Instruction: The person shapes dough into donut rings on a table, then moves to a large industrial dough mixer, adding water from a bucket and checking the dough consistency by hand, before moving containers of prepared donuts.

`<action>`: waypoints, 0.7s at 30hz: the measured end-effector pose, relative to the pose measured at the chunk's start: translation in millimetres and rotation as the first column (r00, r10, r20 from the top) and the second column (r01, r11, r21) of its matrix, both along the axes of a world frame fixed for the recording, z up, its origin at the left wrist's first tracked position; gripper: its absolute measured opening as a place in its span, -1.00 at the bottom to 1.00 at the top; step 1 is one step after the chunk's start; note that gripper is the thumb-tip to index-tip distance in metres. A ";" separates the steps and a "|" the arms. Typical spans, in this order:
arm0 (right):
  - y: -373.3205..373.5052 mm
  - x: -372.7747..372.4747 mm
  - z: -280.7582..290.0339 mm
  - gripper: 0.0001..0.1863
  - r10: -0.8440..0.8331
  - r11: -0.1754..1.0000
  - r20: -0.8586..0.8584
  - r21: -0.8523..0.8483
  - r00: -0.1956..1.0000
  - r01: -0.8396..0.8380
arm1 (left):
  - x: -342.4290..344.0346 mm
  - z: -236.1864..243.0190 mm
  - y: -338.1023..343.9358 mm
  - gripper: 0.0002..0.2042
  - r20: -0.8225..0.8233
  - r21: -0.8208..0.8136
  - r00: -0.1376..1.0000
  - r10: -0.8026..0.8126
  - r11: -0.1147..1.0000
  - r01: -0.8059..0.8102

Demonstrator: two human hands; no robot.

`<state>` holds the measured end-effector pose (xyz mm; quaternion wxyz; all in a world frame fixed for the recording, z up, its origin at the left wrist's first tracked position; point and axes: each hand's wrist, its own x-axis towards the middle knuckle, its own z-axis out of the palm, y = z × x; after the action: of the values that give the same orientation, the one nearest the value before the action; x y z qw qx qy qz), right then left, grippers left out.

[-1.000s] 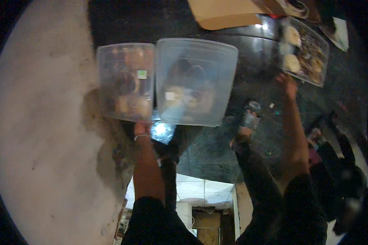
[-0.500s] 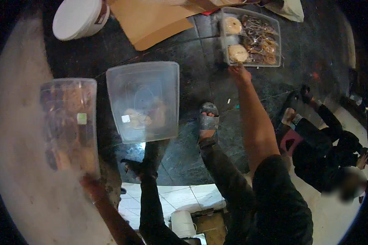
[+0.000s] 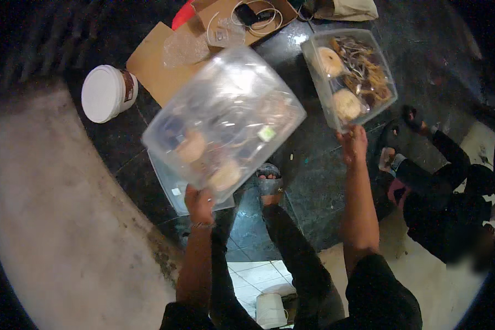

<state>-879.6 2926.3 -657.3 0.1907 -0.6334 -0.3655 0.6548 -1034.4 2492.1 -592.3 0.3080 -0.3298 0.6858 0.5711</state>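
Note:
My left hand [image 3: 199,202] grips the near edge of a clear plastic box [image 3: 234,74], tilted, its top covered by a translucent lid with a small pale green label. Dark, tan and round pale contents show blurrily through it. In my right hand [image 3: 354,144] is the near edge of an uncovered clear plastic box [image 3: 319,102]. It holds two round pale packs [image 3: 347,104] on its left and bagged brown and yellowish strips [image 3: 368,74] on its right. Partly hidden below the left box lies another translucent plastic piece [image 3: 168,181], a lid or box.
A white bucket [image 3: 100,94] stands at far left. Beyond the boxes lie an opened cardboard box [image 3: 151,52] with cable and bubble wrap, and a cloth bag [image 3: 346,9]. A pale ledge [image 3: 55,209] runs along the left. Another person [image 3: 445,203] sits at right.
My left hand has swung the lidded box rightward from the far left, now over the translucent piece. The uncovered box has tilted in my right hand. The view has shifted too.

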 end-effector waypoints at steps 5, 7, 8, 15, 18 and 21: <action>14.1 37.8 13.9 -0.91 0.054 0.983 -0.139 0.182 0.989 -0.028 | 16.2 -73.9 111.5 -0.77 -0.058 0.114 0.978 -0.199 0.972 0.204; 5.2 31.2 14.4 -0.90 0.041 0.984 -0.118 0.177 0.992 -0.020 | 18.4 -100.8 150.5 -0.80 -0.092 0.009 0.948 -0.306 0.951 0.308; -5.0 26.4 14.0 -0.90 0.028 0.981 -0.096 0.192 0.995 -0.009 | 16.6 -119.0 163.7 -0.82 -0.097 -0.022 0.928 -0.359 0.933 0.359; -58.7 -30.4 -37.2 -0.85 -0.091 0.993 -0.095 0.069 0.991 0.097 | -5.6 -210.1 243.9 -0.83 -0.298 0.005 0.837 -0.458 0.876 0.481; -84.5 -63.0 -65.0 -0.81 -0.197 0.980 -0.129 0.001 0.972 0.199 | -22.8 -225.6 239.7 -0.82 -0.202 0.208 0.907 -0.371 0.888 0.410; -119.3 -93.3 -82.8 -0.79 -0.111 0.994 -0.166 -0.016 0.980 0.109 | -39.5 -230.1 202.2 -0.76 -0.172 0.292 0.894 -0.413 0.846 0.447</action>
<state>-972.9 2807.0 -740.1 0.2543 -0.5965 -0.3105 0.6951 -1073.9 2694.3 -822.4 0.4425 -0.0830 0.6536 0.6083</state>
